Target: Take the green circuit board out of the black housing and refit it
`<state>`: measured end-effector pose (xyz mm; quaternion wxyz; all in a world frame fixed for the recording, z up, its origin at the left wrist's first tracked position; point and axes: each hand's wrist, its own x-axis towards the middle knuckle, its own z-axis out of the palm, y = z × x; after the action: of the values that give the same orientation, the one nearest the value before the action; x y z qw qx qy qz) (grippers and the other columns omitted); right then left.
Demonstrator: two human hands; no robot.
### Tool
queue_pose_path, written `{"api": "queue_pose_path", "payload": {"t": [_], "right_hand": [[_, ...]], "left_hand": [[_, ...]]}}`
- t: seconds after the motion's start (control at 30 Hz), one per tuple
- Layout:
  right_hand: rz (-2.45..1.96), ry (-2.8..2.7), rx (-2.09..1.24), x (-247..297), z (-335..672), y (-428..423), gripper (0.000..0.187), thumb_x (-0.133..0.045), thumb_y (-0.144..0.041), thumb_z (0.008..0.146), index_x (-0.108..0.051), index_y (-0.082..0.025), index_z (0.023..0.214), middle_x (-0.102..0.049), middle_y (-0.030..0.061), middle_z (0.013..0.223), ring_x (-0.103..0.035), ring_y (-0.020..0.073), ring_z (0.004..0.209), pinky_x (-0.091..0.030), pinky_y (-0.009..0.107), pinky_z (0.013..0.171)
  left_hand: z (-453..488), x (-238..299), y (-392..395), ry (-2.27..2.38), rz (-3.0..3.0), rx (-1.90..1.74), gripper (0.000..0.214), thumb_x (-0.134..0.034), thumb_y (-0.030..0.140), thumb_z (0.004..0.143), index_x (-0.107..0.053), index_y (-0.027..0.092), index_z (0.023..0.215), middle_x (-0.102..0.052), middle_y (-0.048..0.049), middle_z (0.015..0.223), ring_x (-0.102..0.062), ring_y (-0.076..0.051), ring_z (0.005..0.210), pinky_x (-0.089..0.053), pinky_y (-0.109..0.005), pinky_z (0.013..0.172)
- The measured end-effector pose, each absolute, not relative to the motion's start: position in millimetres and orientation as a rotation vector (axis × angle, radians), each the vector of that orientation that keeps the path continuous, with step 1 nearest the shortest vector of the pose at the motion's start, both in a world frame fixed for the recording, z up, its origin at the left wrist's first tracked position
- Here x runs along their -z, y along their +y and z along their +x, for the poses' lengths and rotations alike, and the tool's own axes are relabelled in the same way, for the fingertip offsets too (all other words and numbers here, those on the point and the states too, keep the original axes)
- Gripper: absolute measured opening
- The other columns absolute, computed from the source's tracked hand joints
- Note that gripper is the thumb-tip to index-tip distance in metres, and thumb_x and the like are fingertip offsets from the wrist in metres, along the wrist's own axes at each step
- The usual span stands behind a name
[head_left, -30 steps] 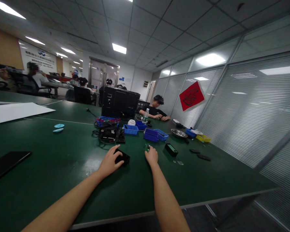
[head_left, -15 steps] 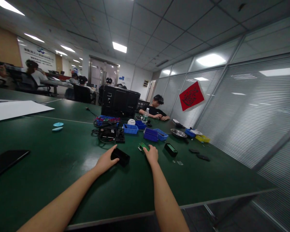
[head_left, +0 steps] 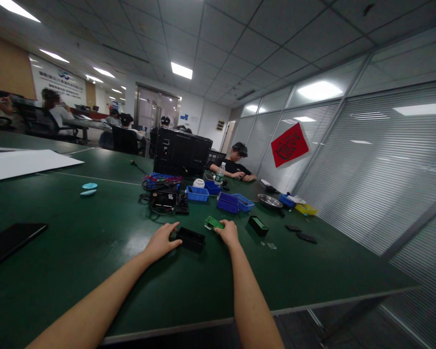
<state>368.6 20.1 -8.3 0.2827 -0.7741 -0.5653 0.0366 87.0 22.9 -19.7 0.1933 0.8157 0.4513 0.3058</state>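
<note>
My left hand [head_left: 162, 242] rests on the green table [head_left: 94, 252] with its fingertips touching the left end of a black rectangular case [head_left: 192, 239]. My right hand [head_left: 228, 233] is closed on a small green circuit board [head_left: 214, 222], which is held flat just above the case's far right end. A second black box with a green top [head_left: 257, 225] lies a little to the right of my right hand.
Several blue bins [head_left: 234, 202], a coil of cables [head_left: 162, 199], a large black case [head_left: 181, 153], a metal bowl [head_left: 269, 200] and a yellow tray [head_left: 305, 209] sit beyond my hands. A dark tablet [head_left: 10, 239] lies far left. A person [head_left: 236, 164] sits opposite.
The black case has slid to the right under my left hand's fingers. My right hand has turned the green board from upright to flat and brought it left toward the case.
</note>
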Motion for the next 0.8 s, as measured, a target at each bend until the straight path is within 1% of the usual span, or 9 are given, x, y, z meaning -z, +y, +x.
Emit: {"api": "queue_pose_path", "payload": {"t": [0.07,0.13,0.27,0.4,0.5,0.6,0.7,0.8], "right_hand": [[-2.042,-1.538,-0.137,7,366,18,0.045,-0.067,-0.035,0.060,-0.063,-0.014,0.099,-0.057,0.0112,0.098,-0.056,0.0217,0.087,-0.041,0.029,0.076],[-1.989,-1.584,-0.188,6,362,17,0.044,-0.068,-0.035,0.059,-0.064,-0.014,0.097,-0.058,0.0106,0.096,-0.056,0.0211,0.085,-0.042,0.027,0.073],[-1.913,-1.618,-0.232,7,353,16,0.042,-0.068,-0.034,0.058,-0.064,-0.014,0.095,-0.058,0.0095,0.093,-0.056,0.0200,0.084,-0.042,0.027,0.073],[-1.802,-1.556,-0.313,10,346,20,0.040,-0.069,-0.032,0.056,-0.065,-0.013,0.091,-0.059,0.0078,0.088,-0.055,0.0195,0.081,-0.042,0.029,0.074],[-1.561,-1.396,-0.541,7,340,20,0.041,-0.068,-0.034,0.058,-0.064,-0.012,0.092,-0.060,0.0050,0.079,-0.055,0.0172,0.072,-0.043,0.029,0.066],[-1.229,-1.229,-0.834,-2,332,15,0.046,-0.068,-0.034,0.059,-0.061,-0.012,0.098,-0.061,0.0052,0.080,-0.056,0.0153,0.067,-0.043,0.027,0.060],[-0.998,-1.207,-1.068,-12,325,5,0.045,-0.069,-0.033,0.059,-0.061,-0.014,0.099,-0.062,0.0066,0.088,-0.059,0.0158,0.071,-0.044,0.027,0.062],[-0.938,-1.273,-1.165,-17,318,-2,0.044,-0.071,-0.031,0.058,-0.062,-0.015,0.097,-0.063,0.0067,0.089,-0.060,0.0166,0.073,-0.044,0.028,0.067]], "left_hand": [[88,19,22,1.251,2.295,-0.874,0.070,-0.058,0.040,0.066,-0.036,0.020,0.130,-0.051,-0.0079,0.122,-0.049,-0.022,0.108,-0.037,-0.030,0.090],[88,19,21,1.221,2.312,-0.819,0.074,-0.059,0.040,0.066,-0.032,0.021,0.132,-0.047,-0.0079,0.127,-0.046,-0.023,0.113,-0.034,-0.031,0.093],[89,17,18,1.230,2.331,-0.726,0.073,-0.058,0.039,0.066,-0.031,0.023,0.133,-0.055,-0.0068,0.117,-0.050,-0.023,0.107,-0.035,-0.032,0.091],[88,14,16,1.254,2.337,-0.725,0.066,-0.060,0.040,0.065,-0.042,0.025,0.127,-0.059,-0.0057,0.109,-0.052,-0.022,0.102,-0.037,-0.031,0.089],[88,13,16,1.234,2.330,-0.740,0.060,-0.061,0.040,0.065,-0.047,0.025,0.122,-0.060,-0.0052,0.108,-0.052,-0.022,0.101,-0.038,-0.031,0.087],[88,15,17,1.240,2.305,-0.772,0.057,-0.061,0.038,0.064,-0.050,0.024,0.119,-0.060,-0.0052,0.107,-0.053,-0.022,0.101,-0.039,-0.031,0.087],[88,17,18,1.239,2.301,-0.798,0.055,-0.061,0.036,0.064,-0.051,0.024,0.117,-0.059,-0.0054,0.109,-0.052,-0.022,0.102,-0.039,-0.031,0.087],[88,17,18,1.250,2.294,-0.802,0.055,-0.062,0.036,0.064,-0.051,0.024,0.116,-0.060,-0.0053,0.108,-0.053,-0.022,0.100,-0.040,-0.032,0.086]]}}
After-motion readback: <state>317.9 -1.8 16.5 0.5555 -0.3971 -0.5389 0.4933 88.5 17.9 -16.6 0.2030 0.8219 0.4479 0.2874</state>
